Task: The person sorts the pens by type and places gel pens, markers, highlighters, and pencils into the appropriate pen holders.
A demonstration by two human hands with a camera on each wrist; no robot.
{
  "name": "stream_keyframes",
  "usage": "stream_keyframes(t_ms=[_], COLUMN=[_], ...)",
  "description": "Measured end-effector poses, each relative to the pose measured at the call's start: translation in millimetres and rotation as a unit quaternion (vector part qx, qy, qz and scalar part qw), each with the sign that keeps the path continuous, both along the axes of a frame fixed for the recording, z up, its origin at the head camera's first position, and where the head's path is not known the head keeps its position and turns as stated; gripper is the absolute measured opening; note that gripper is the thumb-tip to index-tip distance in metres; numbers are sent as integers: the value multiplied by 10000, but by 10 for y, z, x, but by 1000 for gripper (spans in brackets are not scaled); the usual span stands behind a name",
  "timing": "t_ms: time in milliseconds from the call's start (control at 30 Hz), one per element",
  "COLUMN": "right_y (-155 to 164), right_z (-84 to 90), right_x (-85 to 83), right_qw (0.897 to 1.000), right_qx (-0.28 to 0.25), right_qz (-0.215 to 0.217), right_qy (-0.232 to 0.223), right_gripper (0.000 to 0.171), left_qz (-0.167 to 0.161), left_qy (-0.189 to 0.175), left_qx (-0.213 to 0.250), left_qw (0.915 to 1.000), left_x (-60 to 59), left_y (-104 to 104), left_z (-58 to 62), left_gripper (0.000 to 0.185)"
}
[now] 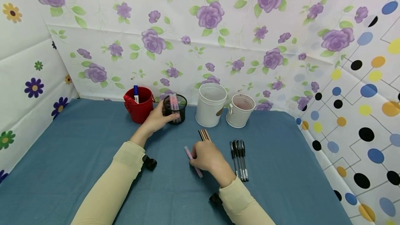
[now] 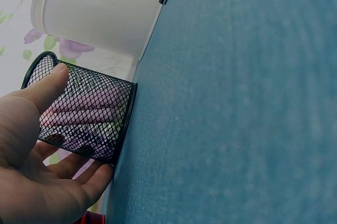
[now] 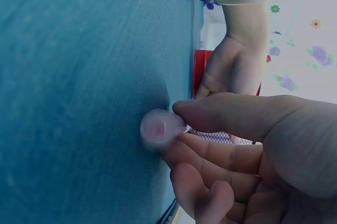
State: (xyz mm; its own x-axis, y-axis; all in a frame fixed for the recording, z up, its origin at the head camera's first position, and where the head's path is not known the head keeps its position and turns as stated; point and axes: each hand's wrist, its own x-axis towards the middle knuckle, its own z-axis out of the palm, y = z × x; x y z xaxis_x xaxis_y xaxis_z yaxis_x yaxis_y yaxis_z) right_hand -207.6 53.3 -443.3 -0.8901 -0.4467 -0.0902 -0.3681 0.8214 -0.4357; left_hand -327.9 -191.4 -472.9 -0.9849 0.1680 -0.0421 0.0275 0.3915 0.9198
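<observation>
My left hand (image 1: 157, 119) grips the black mesh cup (image 1: 175, 109) at the back of the blue table (image 1: 78, 155); thumb and fingers wrap its wall. The cup (image 2: 84, 113) holds several pink pens, seen through the mesh in the left wrist view. My right hand (image 1: 206, 157) pinches a pink pen (image 1: 192, 157) that lies low over the cloth in the middle. Its round end (image 3: 158, 128) shows between thumb and fingers in the right wrist view, with the left hand (image 3: 234, 63) beyond.
A red cup (image 1: 139, 105) with a blue marker stands left of the mesh cup. A tall white cup (image 1: 210, 104) and a smaller white cup (image 1: 240, 110) stand to the right. Brown pencils (image 1: 204, 134) and several black pens (image 1: 239, 159) lie near my right hand.
</observation>
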Motion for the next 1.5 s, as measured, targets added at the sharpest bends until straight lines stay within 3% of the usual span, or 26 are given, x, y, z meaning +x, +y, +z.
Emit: stream_keyframes(t_ms=[400, 700, 1000, 1500], right_y=[8, 44, 103, 115], right_z=[-8, 14, 10, 41], right_x=[-26, -64, -146, -198], right_qw=[9998, 9977, 9961, 9880], right_qx=[2, -544, -820, -1457], right_qz=[97, 214, 314, 378], right_qy=[-185, -332, 9, 347], right_gripper=[15, 11, 3, 6], left_qz=[-6, -51, -46, -68], left_qy=[28, 54, 26, 40], left_qx=[7, 85, 64, 127], left_qw=[10000, 9999, 10000, 9999], left_x=[14, -3, -3, -5], left_y=[12, 18, 3, 0], left_z=[18, 5, 4, -2], left_gripper=[99, 101, 103, 100])
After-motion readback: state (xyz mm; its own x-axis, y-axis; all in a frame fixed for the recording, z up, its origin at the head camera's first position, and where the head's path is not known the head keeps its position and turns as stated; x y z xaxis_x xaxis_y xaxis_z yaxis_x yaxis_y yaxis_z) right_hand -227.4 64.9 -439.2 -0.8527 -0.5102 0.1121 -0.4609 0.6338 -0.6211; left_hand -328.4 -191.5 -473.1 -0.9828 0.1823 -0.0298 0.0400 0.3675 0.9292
